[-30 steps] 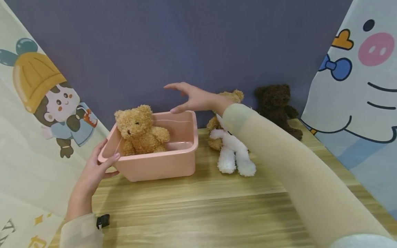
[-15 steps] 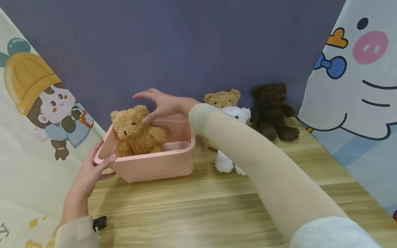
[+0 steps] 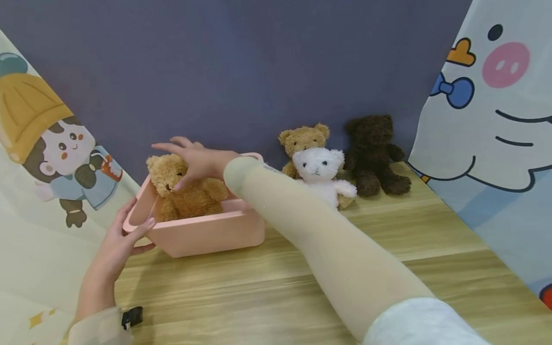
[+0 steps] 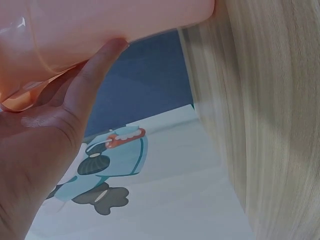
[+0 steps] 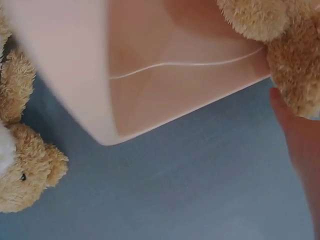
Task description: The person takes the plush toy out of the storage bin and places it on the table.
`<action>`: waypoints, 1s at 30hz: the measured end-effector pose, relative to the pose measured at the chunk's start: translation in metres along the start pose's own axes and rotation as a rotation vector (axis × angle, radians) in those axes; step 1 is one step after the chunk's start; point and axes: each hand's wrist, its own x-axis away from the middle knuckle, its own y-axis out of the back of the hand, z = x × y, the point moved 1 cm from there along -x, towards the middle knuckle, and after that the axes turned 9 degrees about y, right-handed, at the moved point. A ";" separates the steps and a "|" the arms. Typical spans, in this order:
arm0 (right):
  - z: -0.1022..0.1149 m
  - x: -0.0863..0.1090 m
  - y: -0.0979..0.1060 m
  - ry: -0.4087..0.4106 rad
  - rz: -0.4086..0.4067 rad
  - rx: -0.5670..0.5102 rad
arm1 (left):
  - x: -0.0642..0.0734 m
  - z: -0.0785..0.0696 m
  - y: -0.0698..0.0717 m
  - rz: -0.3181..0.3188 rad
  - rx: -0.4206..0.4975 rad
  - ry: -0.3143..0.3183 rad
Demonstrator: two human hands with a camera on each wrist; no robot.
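A golden-brown teddy bear (image 3: 196,203) sits upright in the pink plastic bin (image 3: 207,237), its head above the rim. My left hand (image 3: 113,244) grips the bin's left corner, thumb over the rim and fingers outside, below it. In the left wrist view, the left hand (image 4: 45,145) lies against the bin's wall (image 4: 115,22). My right hand (image 3: 200,165) spans the bear's head from above, with the thumb before its face and the other fingers stretched out behind. The right wrist view shows a finger of the right hand (image 5: 302,140) beside the plush fur (image 5: 295,65).
Right of the bin sit a white teddy bear (image 3: 319,165), a tan teddy bear (image 3: 304,137) behind it and a dark brown teddy bear (image 3: 373,155). A dark blue-grey backdrop (image 3: 258,72) stands behind the wooden table (image 3: 258,297). Printed cloths hang at both sides.
My right hand has moved left from above the bin's right side to the bear's head. The right arm uncovers the white and tan bears. My left hand keeps its grip on the bin.
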 end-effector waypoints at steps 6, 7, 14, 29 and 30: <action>0.000 -0.012 -0.011 0.000 0.069 0.203 | -0.001 0.003 0.002 0.008 0.016 -0.011; 0.000 -0.013 -0.013 -0.005 0.075 0.224 | -0.001 0.003 0.002 0.008 0.022 -0.014; 0.006 -0.016 -0.018 -0.126 0.119 0.352 | -0.001 0.002 0.003 0.009 0.025 -0.019; -0.002 0.010 -0.010 -0.136 0.399 0.570 | -0.004 0.003 0.002 -0.001 0.019 -0.022; -0.005 0.012 -0.010 -0.124 0.388 0.583 | -0.005 0.003 0.001 0.003 0.019 -0.025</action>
